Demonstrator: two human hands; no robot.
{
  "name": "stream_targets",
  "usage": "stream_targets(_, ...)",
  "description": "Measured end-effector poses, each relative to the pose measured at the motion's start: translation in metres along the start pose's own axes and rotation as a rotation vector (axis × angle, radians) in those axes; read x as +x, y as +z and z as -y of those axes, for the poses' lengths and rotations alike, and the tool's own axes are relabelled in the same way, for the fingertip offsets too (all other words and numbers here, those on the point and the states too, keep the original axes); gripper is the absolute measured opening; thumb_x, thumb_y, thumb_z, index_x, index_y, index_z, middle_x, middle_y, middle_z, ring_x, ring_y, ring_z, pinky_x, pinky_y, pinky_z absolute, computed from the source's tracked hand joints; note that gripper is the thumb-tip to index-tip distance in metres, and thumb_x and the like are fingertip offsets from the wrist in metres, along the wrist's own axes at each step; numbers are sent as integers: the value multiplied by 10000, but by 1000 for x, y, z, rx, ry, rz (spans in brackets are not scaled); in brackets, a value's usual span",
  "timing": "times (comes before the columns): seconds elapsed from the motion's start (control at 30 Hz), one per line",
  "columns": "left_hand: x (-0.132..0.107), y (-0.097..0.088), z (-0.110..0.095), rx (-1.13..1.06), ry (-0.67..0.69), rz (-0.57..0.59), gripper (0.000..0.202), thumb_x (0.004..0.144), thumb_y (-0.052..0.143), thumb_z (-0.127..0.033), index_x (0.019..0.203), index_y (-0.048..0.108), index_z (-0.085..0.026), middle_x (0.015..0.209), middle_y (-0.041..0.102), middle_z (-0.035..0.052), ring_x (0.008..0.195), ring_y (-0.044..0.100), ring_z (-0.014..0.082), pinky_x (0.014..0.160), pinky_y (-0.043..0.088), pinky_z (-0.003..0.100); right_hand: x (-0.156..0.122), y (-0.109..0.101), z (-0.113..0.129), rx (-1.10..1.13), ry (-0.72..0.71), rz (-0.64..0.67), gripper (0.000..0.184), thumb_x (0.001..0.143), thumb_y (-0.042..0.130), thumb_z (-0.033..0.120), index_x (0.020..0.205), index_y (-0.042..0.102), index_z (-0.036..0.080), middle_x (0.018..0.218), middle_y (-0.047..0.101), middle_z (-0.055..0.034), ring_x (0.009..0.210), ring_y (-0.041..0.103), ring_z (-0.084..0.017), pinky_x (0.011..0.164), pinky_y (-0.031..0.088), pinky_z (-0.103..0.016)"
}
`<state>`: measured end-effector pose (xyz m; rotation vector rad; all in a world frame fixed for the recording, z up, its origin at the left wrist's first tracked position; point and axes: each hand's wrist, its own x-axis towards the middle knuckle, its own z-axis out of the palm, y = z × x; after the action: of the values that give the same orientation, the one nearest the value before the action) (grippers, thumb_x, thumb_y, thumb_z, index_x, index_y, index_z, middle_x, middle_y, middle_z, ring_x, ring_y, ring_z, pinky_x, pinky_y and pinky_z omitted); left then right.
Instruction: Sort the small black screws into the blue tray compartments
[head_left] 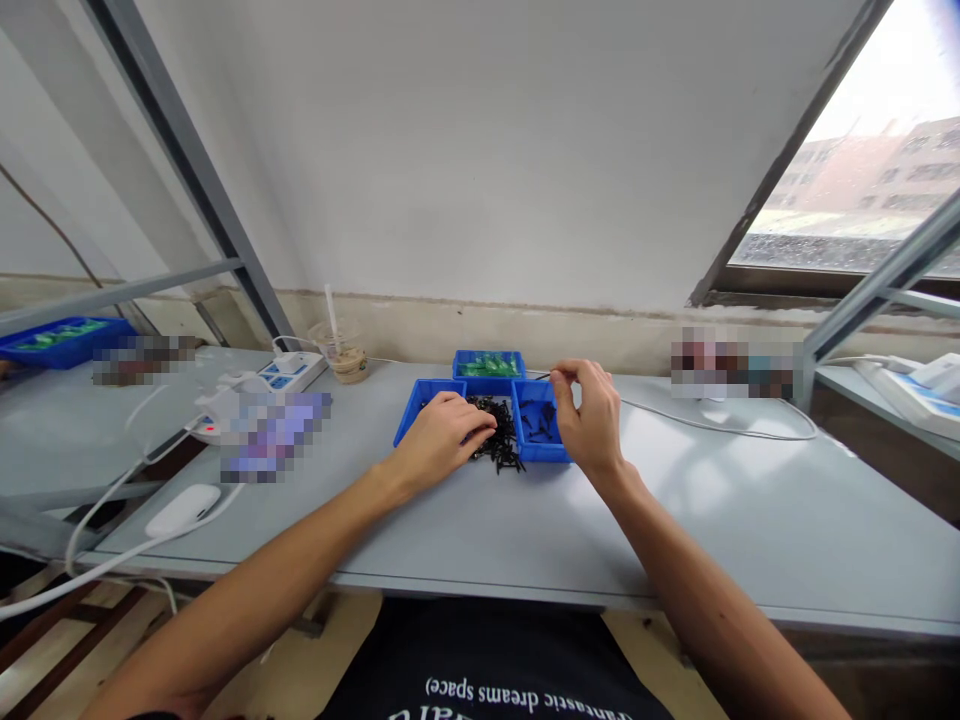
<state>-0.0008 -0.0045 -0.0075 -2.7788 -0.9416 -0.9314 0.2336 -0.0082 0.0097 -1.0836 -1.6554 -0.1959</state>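
Note:
My left hand [442, 436] is closed, its thumb and fingertips together at the edge of a loose pile of small black screws [504, 445]. Whatever those fingertips hold, if anything, is hidden. The left blue bin [409, 410] is partly covered by this hand. My right hand [591, 412] is raised at the right edge of the right blue bin [544, 453], pinching what looks like a thin black screw between thumb and forefinger. A few black screws lie scattered in that right bin. Behind the pile stands a third blue bin [489, 383] with green packets [491, 365] in it.
On the left are a plastic cup with a straw [346, 358], power strips [294, 372], a blurred purple packet [277, 440] and a white case [182, 510] among cables. A white cable [720, 432] crosses the desk at right. Metal frame posts [195, 170] flank the desk.

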Motion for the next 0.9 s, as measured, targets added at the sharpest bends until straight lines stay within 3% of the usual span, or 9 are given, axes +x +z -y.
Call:
stream_targets(0.3,-2,3,-7,89,296,280,226,965,590,-116,1112,726,-221,979,756,32,934,636,195,949,405,377,-1,5,0,-63,45,62,113,1003,519,250,1068,608,225,1043,712,-69,971,588,-251,895,381,-409)
stream_targets(0.5,-2,11,-15,188,241,275,158,1010,596,-264,976,736,-199,872,741,20,869,619,194,929,385,380,-4,6,9,-43,-9,133,86,1014,524,264,1040,596,227,1010,700,-62,952,582,-244,882,378,-395)
stream_targets(0.9,-4,20,-20,251,117,335,210,986,632,-340,886,718,-176,871,745,30,876,645,206,932,378,384,-8,11,11,-51,-33,204,97,1012,522,263,1029,607,220,1001,704,-51,943,592,-235,874,388,-387)
